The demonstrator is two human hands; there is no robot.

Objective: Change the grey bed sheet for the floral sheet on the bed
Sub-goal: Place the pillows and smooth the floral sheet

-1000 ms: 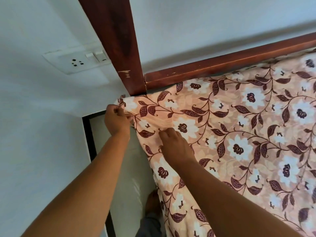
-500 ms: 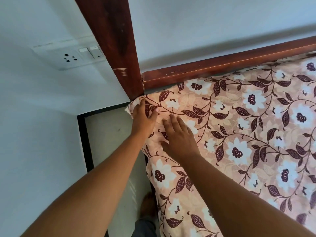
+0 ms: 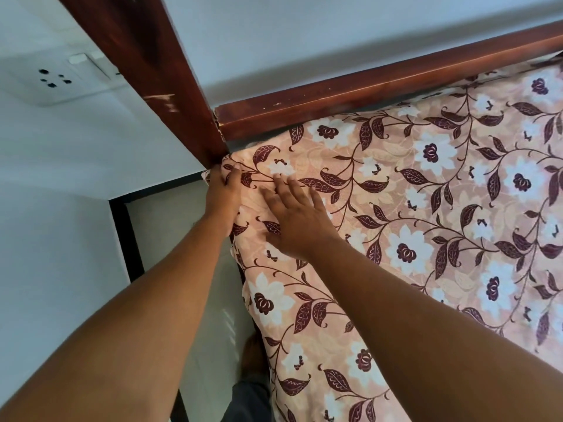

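The floral sheet, peach with white flowers and dark red leaves, covers the bed from the wooden rail down over the near edge. My left hand is at the sheet's corner beside the bedpost, its fingers curled into the bunched fabric there. My right hand lies flat on the sheet just to the right, fingers spread and straight. No grey sheet can be made out; only a thin grey strip shows under the rail.
A dark wooden bedpost rises at the corner and meets the wooden rail along the wall. A white socket and switch plate is on the left wall. A narrow floor gap runs beside the bed, with my foot in it.
My left hand has carried the sheet corner up to the bedpost. My right hand has let go of its pinch and now lies flat on the sheet, closer to the corner.
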